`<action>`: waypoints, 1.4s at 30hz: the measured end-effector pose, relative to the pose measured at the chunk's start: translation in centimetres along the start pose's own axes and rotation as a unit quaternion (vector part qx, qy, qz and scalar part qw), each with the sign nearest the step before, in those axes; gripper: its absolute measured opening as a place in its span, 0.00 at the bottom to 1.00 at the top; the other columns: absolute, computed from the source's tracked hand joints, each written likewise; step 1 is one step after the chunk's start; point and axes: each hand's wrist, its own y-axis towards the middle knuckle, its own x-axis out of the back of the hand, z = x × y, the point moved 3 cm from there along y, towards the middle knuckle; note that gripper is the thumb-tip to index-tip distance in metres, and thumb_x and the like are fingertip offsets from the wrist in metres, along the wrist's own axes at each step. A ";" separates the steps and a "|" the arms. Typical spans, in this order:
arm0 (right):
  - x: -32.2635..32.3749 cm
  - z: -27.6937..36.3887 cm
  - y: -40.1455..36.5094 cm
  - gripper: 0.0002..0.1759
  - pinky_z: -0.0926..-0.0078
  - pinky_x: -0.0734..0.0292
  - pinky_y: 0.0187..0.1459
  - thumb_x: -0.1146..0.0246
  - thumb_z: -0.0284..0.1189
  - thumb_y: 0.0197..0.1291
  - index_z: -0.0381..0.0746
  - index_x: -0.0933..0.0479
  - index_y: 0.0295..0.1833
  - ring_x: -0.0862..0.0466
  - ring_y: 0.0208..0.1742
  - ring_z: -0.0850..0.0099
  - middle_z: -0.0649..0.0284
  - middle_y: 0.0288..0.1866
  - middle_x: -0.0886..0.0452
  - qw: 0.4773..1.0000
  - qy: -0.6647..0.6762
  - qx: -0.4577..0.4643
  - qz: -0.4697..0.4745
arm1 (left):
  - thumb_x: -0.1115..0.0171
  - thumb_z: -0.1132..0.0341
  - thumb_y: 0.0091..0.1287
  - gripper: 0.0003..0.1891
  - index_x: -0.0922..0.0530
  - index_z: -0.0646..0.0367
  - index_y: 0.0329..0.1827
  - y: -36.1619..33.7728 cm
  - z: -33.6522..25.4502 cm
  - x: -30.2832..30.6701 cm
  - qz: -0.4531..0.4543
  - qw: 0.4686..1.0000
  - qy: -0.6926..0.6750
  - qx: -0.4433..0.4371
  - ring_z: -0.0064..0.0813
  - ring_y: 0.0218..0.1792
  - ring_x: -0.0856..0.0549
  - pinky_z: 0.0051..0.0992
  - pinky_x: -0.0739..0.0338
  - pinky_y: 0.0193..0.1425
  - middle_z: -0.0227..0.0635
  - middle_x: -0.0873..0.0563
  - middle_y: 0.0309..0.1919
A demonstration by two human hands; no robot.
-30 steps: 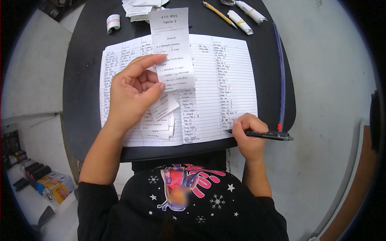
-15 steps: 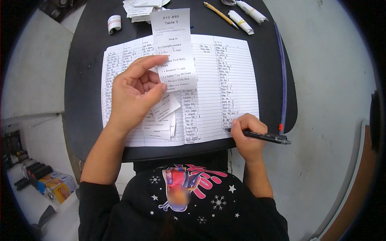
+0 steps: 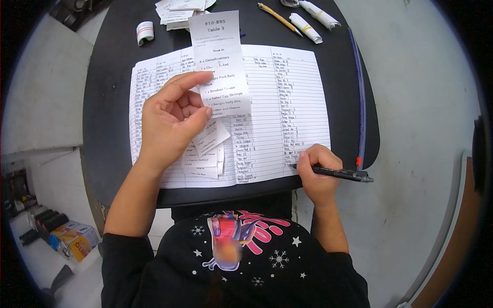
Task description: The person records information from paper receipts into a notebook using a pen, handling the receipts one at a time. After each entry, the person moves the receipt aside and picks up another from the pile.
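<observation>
Between the thumb and fingers of my left hand (image 3: 177, 110) is a printed order slip (image 3: 218, 56) headed "Table 3", raised above the page. Beneath it, an open lined notebook (image 3: 264, 123) shows columns of handwriting on both pages. My right hand (image 3: 321, 174) is closed around a black pen (image 3: 341, 174), its tip at the lower end of the right page's written column. Several more order slips (image 3: 205, 159) lie overlapped on the left page, below my left hand and partly covered by it.
At the table's (image 3: 287, 197) far side lie a pile of slips (image 3: 179, 13), a banded paper roll (image 3: 145, 33), a yellow pen (image 3: 280, 19) and more rolls (image 3: 306, 28). A blue-purple strip (image 3: 359, 97) runs along the right edge. A yellow-and-blue box (image 3: 77, 241) sits lower left.
The pen tip has shifted very slightly down the right page with my right hand. My left hand keeps the slip in nearly the same place.
</observation>
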 end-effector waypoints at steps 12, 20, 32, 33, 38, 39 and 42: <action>0.0 0.0 0.0 0.17 0.76 0.41 0.18 0.38 0.15 0.47 0.37 0.39 0.17 0.35 0.14 0.74 0.63 0.13 0.35 1.000 0.009 0.018 -0.004 | 0.42 0.86 0.52 0.23 0.25 0.70 0.54 0.0 0.2 -0.1 -0.009 1.000 0.004 0.001 0.20 0.41 0.19 0.15 0.21 0.45 0.40 0.23 0.52; 0.2 0.2 0.0 0.17 0.76 0.42 0.18 0.39 0.15 0.47 0.36 0.39 0.16 0.35 0.14 0.73 0.63 0.14 0.36 1.000 0.003 0.015 0.003 | 0.42 0.86 0.52 0.23 0.25 0.70 0.54 0.0 0.1 -0.1 0.000 1.000 0.010 0.000 0.19 0.40 0.19 0.15 0.21 0.44 0.39 0.23 0.52; 0.2 0.1 0.0 0.17 0.75 0.43 0.18 0.40 0.14 0.47 0.36 0.40 0.16 0.37 0.14 0.73 0.63 0.13 0.38 1.000 -0.004 0.021 -0.001 | 0.42 0.86 0.52 0.23 0.25 0.70 0.54 -0.1 0.1 -0.2 -0.003 1.000 0.007 -0.003 0.20 0.41 0.18 0.16 0.21 0.46 0.40 0.23 0.52; 0.2 0.1 0.0 0.17 0.76 0.43 0.18 0.40 0.14 0.47 0.36 0.40 0.16 0.37 0.14 0.74 0.63 0.13 0.38 1.000 -0.004 0.021 -0.002 | 0.42 0.86 0.52 0.23 0.25 0.70 0.54 -0.1 0.1 -0.2 -0.003 1.000 0.008 -0.002 0.20 0.41 0.18 0.17 0.21 0.46 0.40 0.23 0.52; 0.4 0.0 0.0 0.17 0.76 0.43 0.18 0.39 0.15 0.46 0.36 0.39 0.16 0.36 0.14 0.74 0.63 0.13 0.36 1.000 -0.007 0.020 0.010 | 0.42 0.86 0.52 0.23 0.25 0.70 0.54 -0.1 0.1 -0.1 -0.002 1.000 0.007 -0.002 0.20 0.41 0.18 0.16 0.21 0.46 0.40 0.23 0.52; 0.3 0.0 0.0 0.17 0.76 0.42 0.18 0.39 0.15 0.46 0.36 0.39 0.16 0.35 0.14 0.74 0.63 0.13 0.36 1.000 0.005 0.018 0.009 | 0.41 0.86 0.52 0.23 0.25 0.70 0.54 -0.1 0.1 -0.1 -0.001 1.000 0.011 0.000 0.20 0.41 0.18 0.16 0.21 0.46 0.40 0.23 0.52; 0.7 -0.2 -0.1 0.16 0.76 0.42 0.19 0.38 0.15 0.46 0.36 0.38 0.16 0.35 0.14 0.74 0.63 0.13 0.35 1.000 0.016 0.006 -0.009 | 0.41 0.84 0.51 0.24 0.25 0.68 0.55 -0.1 0.2 -0.2 -0.008 1.000 0.026 -0.005 0.19 0.39 0.19 0.18 0.22 0.45 0.39 0.20 0.46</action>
